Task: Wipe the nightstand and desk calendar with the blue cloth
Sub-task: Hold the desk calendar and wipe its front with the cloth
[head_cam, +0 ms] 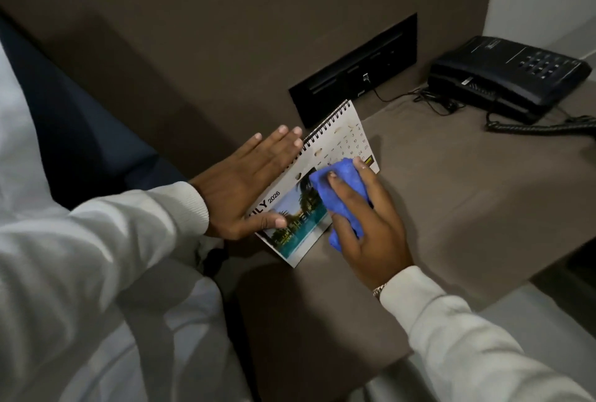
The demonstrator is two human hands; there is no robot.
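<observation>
My flat, open left hand (248, 182) is bracing the white spiral-bound desk calendar (335, 147); my right hand (364, 224), clamping the crumpled blue cloth (338, 189), is wiping best with light strokes.

Black telephone (506, 76) back right, coiled cord (541, 126) beside; black wall panel (354, 74).

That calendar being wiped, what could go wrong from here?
1. The desk calendar stands at the nightstand edge, steadied only by the left hand; a hard push from the blue cloth in the right hand might tip it off.
2. Wiping further right could snag the phone cord.
</observation>
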